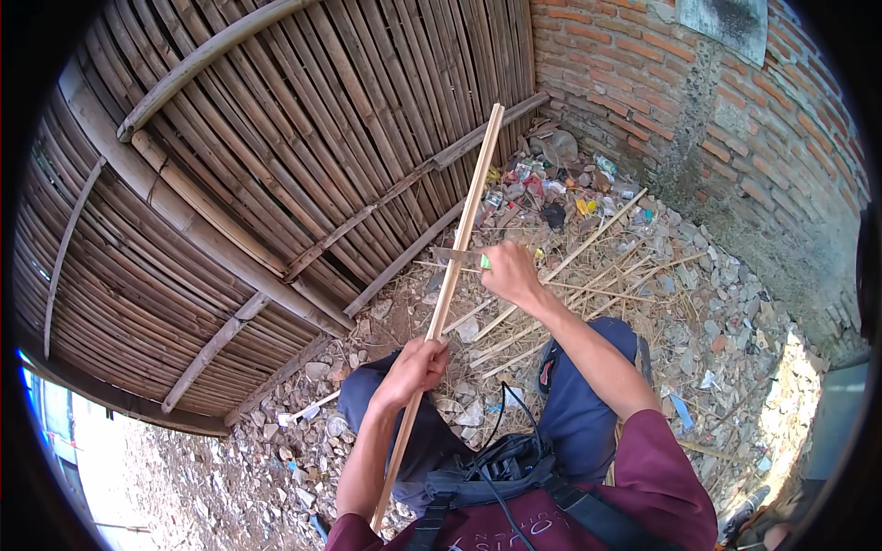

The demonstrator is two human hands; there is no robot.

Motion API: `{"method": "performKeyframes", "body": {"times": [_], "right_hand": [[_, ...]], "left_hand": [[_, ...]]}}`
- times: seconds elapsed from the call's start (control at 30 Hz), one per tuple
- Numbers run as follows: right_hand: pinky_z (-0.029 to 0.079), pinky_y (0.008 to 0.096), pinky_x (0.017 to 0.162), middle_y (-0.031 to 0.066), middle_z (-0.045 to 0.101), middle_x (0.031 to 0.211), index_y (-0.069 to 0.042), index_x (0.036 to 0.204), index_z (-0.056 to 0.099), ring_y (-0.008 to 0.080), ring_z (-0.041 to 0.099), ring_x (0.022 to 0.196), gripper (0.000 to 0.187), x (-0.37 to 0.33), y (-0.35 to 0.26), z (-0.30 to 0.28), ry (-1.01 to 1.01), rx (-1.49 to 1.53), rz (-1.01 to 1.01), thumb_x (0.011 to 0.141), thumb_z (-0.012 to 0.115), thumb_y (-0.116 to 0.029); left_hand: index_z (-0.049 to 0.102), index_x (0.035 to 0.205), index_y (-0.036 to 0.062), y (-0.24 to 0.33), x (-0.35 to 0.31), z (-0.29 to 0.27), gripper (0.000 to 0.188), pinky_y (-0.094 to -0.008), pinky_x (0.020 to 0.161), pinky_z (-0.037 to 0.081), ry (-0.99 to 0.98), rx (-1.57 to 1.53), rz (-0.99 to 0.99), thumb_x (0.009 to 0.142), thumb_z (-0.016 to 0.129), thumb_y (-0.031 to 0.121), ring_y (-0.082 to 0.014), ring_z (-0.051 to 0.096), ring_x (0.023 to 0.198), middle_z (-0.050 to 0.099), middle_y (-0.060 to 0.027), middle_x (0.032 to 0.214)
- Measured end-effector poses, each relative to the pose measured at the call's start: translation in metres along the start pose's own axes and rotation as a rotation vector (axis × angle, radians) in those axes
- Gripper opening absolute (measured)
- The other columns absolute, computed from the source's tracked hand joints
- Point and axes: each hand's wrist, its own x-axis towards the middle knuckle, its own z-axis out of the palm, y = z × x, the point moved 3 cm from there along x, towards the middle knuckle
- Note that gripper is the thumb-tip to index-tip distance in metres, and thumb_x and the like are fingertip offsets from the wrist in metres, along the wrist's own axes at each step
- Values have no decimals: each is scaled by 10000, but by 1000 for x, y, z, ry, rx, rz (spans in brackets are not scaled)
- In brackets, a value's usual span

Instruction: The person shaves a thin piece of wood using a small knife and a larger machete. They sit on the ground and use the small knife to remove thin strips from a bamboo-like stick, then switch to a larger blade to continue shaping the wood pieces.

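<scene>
The right hand (512,277) was clamped on a green-handled knife with a flat metal blade (469,257), which crossed a long, straight, pale bamboo-like strip (478,188). The left hand (415,369) was closed around this strip, nearer the body. Beyond, thin pale loose strips (588,242) lay on rough stony ground (684,335), beside a ribbed brown bamboo wall (303,119) and a coarse red-brick wall (625,55)

One camera is looking down from the head (quite near the left hand (418,370) and right hand (511,275)), facing the far corner of the ground (684,340).
</scene>
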Motion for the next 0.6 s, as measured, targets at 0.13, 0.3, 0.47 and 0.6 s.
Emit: {"method": "performKeyframes", "body": {"times": [0.13, 0.3, 0.47, 0.6], "right_hand": [[564, 432, 537, 218, 684, 617, 18, 987, 792, 318, 694, 531, 384, -1, -11, -6, -127, -14, 85, 673, 571, 3], [569, 452, 542, 205, 674, 600, 6, 871, 784, 326, 699, 536, 294, -8, -22, -7, 23, -39, -135, 657, 583, -8], [558, 455, 521, 198, 667, 595, 0, 782, 760, 318, 686, 514, 219, -9, -23, -3, -34, -50, -116, 649, 586, -14], [396, 351, 383, 109, 568, 452, 1, 802, 776, 167, 483, 353, 294, -9, -19, 2, 30, -37, -216, 647, 529, 33]], "left_hand": [[363, 700, 161, 1, 8, 2, 400, -255, 414, 210, -179, -211, -33, 1069, 445, 292, -46, 247, 445, 304, 70, 585], [370, 672, 161, 2, 16, 4, 406, -253, 412, 213, -177, -277, -70, 1054, 445, 276, -49, 259, 442, 300, 73, 565], [331, 705, 166, 1, 16, 0, 406, -254, 404, 201, -198, -168, -12, 1072, 427, 312, -45, 239, 444, 283, 68, 585], [336, 708, 160, 6, 12, 4, 402, -259, 402, 202, -146, -102, 4, 1068, 426, 313, -50, 250, 447, 294, 63, 587]]}}
